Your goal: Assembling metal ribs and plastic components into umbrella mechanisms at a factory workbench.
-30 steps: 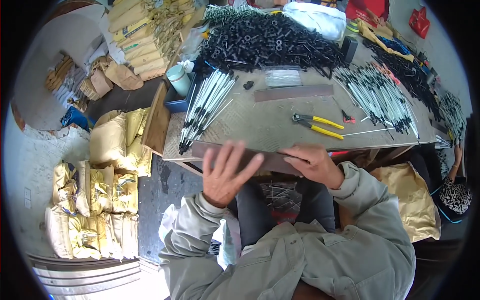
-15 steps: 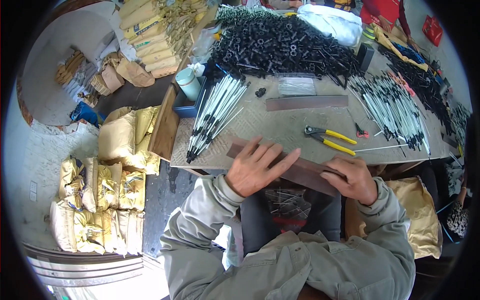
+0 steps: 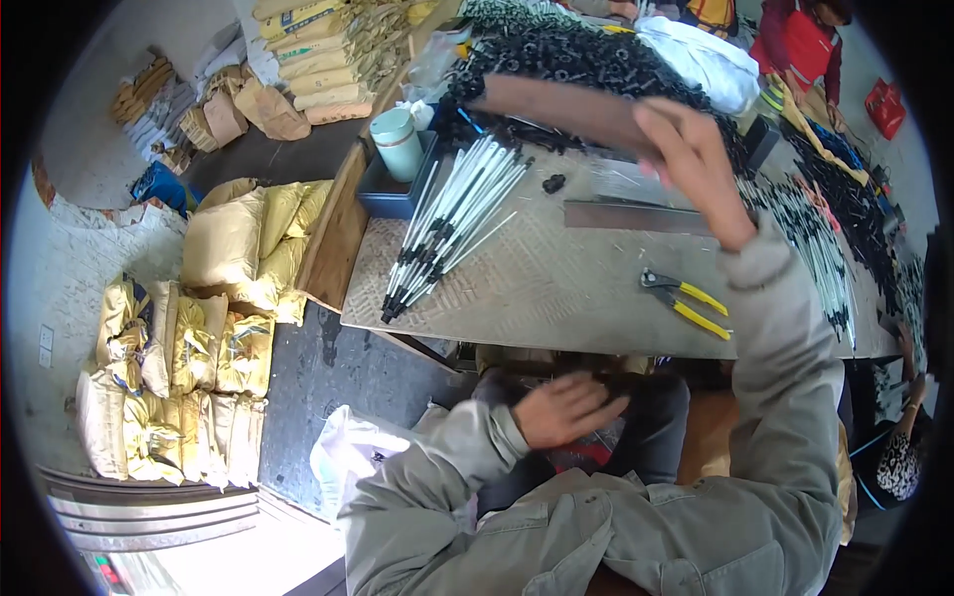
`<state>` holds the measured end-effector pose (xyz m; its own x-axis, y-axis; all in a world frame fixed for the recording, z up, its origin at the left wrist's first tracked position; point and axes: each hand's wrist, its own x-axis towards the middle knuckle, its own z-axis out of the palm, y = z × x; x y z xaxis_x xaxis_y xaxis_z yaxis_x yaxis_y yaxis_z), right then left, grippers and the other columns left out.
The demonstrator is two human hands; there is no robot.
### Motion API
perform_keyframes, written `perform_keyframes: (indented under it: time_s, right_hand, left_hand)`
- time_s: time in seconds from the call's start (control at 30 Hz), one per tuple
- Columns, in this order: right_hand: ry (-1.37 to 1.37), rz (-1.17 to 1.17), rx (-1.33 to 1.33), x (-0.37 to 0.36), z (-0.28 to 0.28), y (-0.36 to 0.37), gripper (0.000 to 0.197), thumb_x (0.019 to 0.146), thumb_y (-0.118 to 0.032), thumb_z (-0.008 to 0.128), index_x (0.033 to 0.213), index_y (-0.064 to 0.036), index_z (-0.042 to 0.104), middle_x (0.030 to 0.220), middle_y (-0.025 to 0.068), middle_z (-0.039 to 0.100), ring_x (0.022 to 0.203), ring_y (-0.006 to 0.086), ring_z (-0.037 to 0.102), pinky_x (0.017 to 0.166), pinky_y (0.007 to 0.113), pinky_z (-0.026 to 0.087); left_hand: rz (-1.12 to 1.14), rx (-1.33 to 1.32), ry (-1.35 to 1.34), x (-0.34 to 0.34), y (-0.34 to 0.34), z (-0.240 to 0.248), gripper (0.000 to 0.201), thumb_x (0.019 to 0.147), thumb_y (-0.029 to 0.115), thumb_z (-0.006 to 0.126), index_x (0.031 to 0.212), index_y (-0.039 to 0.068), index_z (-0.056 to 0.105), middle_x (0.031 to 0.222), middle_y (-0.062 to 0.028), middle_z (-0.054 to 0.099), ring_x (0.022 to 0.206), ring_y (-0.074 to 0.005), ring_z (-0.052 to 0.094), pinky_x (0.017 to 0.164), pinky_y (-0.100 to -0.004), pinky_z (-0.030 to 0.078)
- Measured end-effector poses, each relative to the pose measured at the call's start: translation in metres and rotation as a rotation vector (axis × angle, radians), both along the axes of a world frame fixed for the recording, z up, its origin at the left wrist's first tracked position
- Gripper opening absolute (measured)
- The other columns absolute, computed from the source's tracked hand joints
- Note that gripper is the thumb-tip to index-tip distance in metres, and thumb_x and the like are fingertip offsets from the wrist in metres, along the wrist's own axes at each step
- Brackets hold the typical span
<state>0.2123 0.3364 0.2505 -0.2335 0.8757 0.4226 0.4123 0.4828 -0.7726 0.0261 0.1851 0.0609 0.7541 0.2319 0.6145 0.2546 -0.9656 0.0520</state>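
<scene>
A long, flat brown strip (image 3: pixel 561 107) is raised over the work table, slightly blurred. My right hand (image 3: pixel 704 174) grips its right end, with the arm stretched forward. Over my lap is my left hand (image 3: pixel 566 409), its fingers extended and nothing visible in them. A second brown strip (image 3: pixel 636 217) lies on the table below the raised one, beside a clear pack of thin white sticks (image 3: pixel 621 181). Nearer me rest pliers with yellow handles (image 3: pixel 691 306). White rods with black fittings (image 3: pixel 459 214) lie bundled at the table's left.
Black plastic parts (image 3: pixel 556 55) are heaped at the back. A pale green canister (image 3: pixel 397 144) stands in a blue bin (image 3: pixel 399 199) on the left. More rods (image 3: pixel 820 248) lie at right. Full yellow sacks (image 3: pixel 224 243) sit left of the table. A person in red (image 3: pixel 795 50) is across it.
My right hand has lifted the strip up and forward over the table. My left hand has let go of it and dropped back toward my lap. The view has shifted a little.
</scene>
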Motion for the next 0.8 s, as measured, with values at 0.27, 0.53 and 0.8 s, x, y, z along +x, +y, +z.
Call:
perform_keyframes:
  time_s: [0.27,0.53,0.8]
  right_hand:
    - [-0.166,-0.142,0.179,-0.134,-0.038,0.176,0.031,0.089,-0.027,0.045,0.094,-0.0007,0.06,0.064,0.0145,0.063,0.053,0.0214,0.061,0.056,0.032,0.048]
    - [-0.616,-0.331,0.612,-0.211,-0.074,0.279,0.026,0.082,-0.018,0.042,0.096,-0.0038,0.058,0.07,0.0227,0.062,0.066,0.0406,0.06,0.062,0.05,0.048]
    - [-0.737,-0.289,0.591,-0.237,-0.106,0.307,0.024,0.079,-0.018,0.044,0.094,-0.0038,0.057,0.069,0.0209,0.062,0.063,0.0391,0.061,0.06,0.05,0.049]
  left_hand:
    - [0.103,-0.533,0.087,-0.045,-0.071,-0.208,0.023,0.072,0.017,0.06,0.093,0.007,0.06,0.081,-0.0078,0.057,0.079,-0.0251,0.058,0.071,-0.0362,0.048]
    - [0.264,-0.555,-0.158,-0.063,-0.067,-0.201,0.017,0.071,0.018,0.059,0.084,0.007,0.062,0.071,-0.0065,0.056,0.068,-0.0236,0.056,0.062,-0.0338,0.047]
    - [0.286,-0.602,-0.082,-0.069,-0.066,-0.202,0.027,0.07,0.021,0.059,0.092,0.006,0.063,0.079,-0.0097,0.061,0.07,-0.0239,0.06,0.062,-0.0337,0.049]
